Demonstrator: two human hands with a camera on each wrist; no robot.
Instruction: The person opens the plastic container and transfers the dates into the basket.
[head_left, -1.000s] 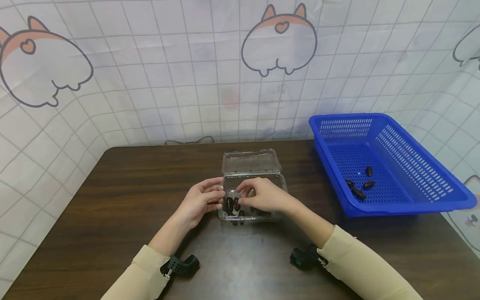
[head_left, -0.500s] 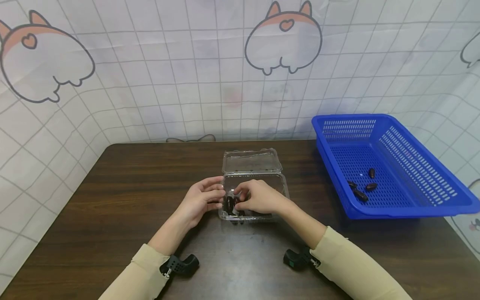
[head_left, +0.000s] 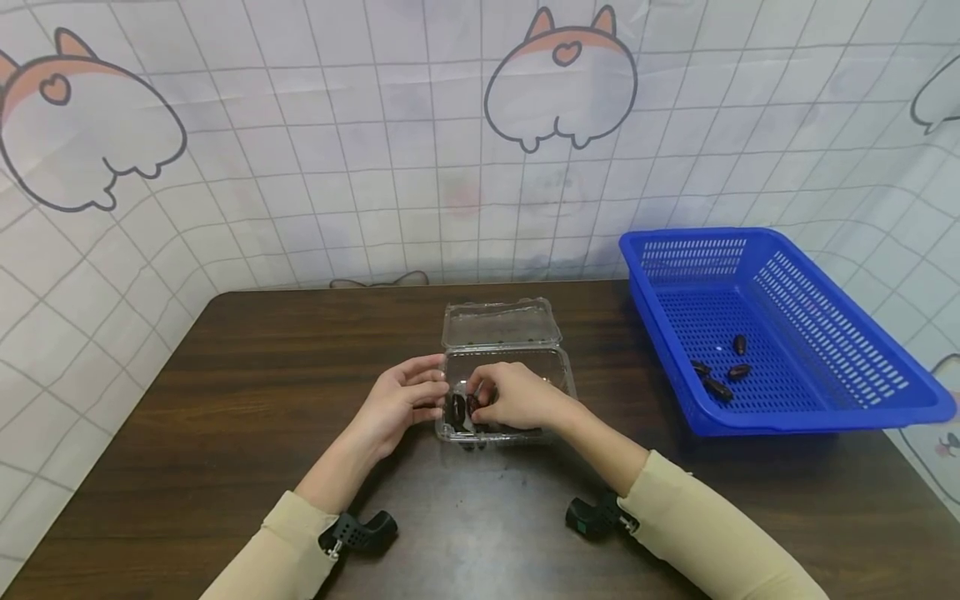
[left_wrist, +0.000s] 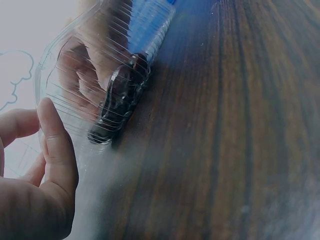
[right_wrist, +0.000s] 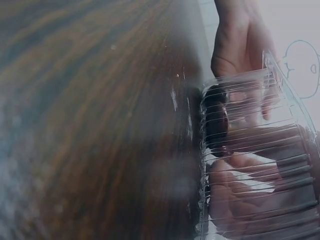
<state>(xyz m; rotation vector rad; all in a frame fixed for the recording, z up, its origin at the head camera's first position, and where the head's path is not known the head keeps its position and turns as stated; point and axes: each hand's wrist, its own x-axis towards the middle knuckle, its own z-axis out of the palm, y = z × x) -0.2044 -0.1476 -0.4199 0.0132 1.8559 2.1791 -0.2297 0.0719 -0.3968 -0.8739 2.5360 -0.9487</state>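
A clear plastic clamshell box [head_left: 555, 433] stands on the table with its lid [head_left: 502, 323] tipped back. Several dark, glossy dates [head_left: 459, 411] lie toward its left end. My left hand [head_left: 390, 408] rests its fingertips against the box's left side; in the left wrist view the thumb [left_wrist: 60, 150] touches the clear wall near the rim. Inside the box my right hand [head_left: 521, 394] pinches a date [head_left: 472, 405] between thumb and fingers, and part of that date is hidden. Through the ribbed wall, the right wrist view shows the right fingers [right_wrist: 240, 195] close to the dates.
A blue perforated basket [head_left: 780, 421] stands at the table's right, with several dates [head_left: 717, 388] on its floor. The dark wooden table [head_left: 247, 375] reaches back to a tiled-pattern wall covering [head_left: 360, 150]. A thin cord [head_left: 382, 283] lies at the table's back edge.
My right hand has shifted slightly left and down inside the box, and its thumb and fingers have come together on a date. The left hand stays at the box's side.
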